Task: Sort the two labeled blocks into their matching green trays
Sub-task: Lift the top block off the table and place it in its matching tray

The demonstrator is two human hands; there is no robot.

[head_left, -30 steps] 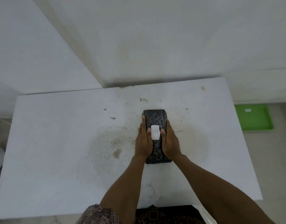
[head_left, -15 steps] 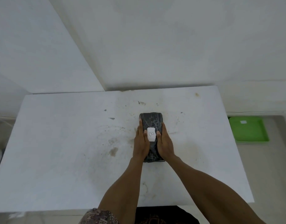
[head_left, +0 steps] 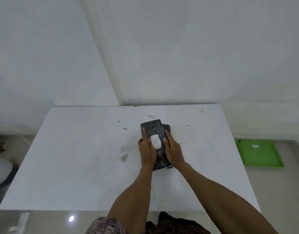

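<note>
A dark marbled block (head_left: 153, 129) with a white label marked "B" (head_left: 156, 141) is gripped from both sides, my left hand (head_left: 146, 151) on its left face and my right hand (head_left: 173, 150) on its right face. Its far end is tilted up off something dark beneath it (head_left: 167, 127), which may be a second block; I cannot tell. A green tray (head_left: 260, 155) with a small white label lies on the floor to the right of the table, well apart from my hands.
The white table (head_left: 77, 157) carries brown stains and specks near its middle. Walls meet in a corner just behind the table's far edge. A white rounded object (head_left: 1, 171) and part of another person show at the far left.
The block has lifted and tilted in my hands, baring a dark shape under its far right edge. My head has risen, so the table sits lower in view.
</note>
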